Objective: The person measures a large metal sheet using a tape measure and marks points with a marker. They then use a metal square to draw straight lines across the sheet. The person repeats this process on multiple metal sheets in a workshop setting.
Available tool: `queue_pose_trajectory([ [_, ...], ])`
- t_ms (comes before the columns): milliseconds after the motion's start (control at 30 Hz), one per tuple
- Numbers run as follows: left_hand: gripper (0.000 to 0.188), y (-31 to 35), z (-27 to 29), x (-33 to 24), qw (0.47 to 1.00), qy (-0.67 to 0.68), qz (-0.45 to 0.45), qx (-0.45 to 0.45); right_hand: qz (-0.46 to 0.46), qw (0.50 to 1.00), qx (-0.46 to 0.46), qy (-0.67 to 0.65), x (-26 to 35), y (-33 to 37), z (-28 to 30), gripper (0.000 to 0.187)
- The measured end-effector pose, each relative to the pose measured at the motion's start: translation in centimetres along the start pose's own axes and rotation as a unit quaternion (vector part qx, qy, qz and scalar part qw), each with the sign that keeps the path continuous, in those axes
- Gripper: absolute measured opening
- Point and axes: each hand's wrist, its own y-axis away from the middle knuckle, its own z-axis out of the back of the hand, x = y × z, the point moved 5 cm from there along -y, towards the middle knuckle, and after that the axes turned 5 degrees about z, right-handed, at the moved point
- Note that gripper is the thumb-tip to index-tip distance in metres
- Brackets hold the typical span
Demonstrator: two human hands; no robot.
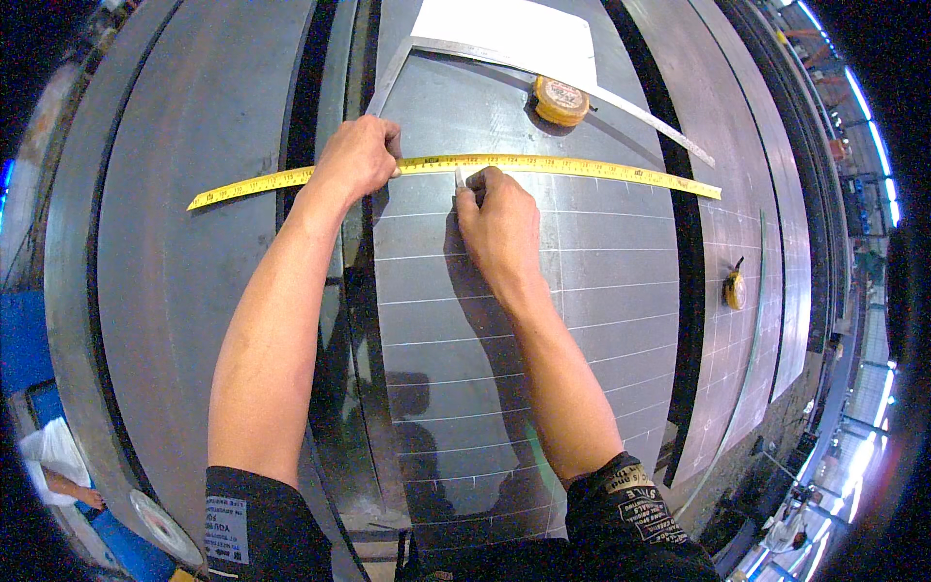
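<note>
A yellow measuring tape blade (572, 165) lies across the dark steel plate (621, 262), which bears several thin white lines. My left hand (354, 160) is closed at the plate's left edge, its fingers pinching the blade. Just below the blade, my right hand (502, 223) is closed around a thin, pale marking stick (461, 180), perhaps chalk, whose tip is at the blade's lower edge. Beyond both hands lies a metal carpenter's square (475, 51), its corner at the upper left.
A white sheet (514, 34) lies beside the square. Next to the square's long arm is a round yellow tape measure (561, 101); a smaller yellow one (735, 290) sits on the right plate. Dark gaps separate the plates. Another person (60, 466) is at lower left.
</note>
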Motion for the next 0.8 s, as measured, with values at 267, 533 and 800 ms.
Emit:
queue_pose_trajectory([
  [267,0.011,0.1,0.0,-0.3,1.0,-0.005,0.003,0.002,-0.003,1.0,0.0,-0.013,-0.3,0.1,0.0,0.018],
  [533,0.013,0.1,0.0,0.0,1.0,-0.009,0.001,-0.011,-0.003,1.0,-0.001,-0.008,-0.1,0.0,0.0,0.018],
  [800,0.013,0.1,0.1,-0.6,1.0,0.001,-0.007,-0.012,0.05,0.998,-0.01,0.04,1.4,0.1,0.0,0.018],
])
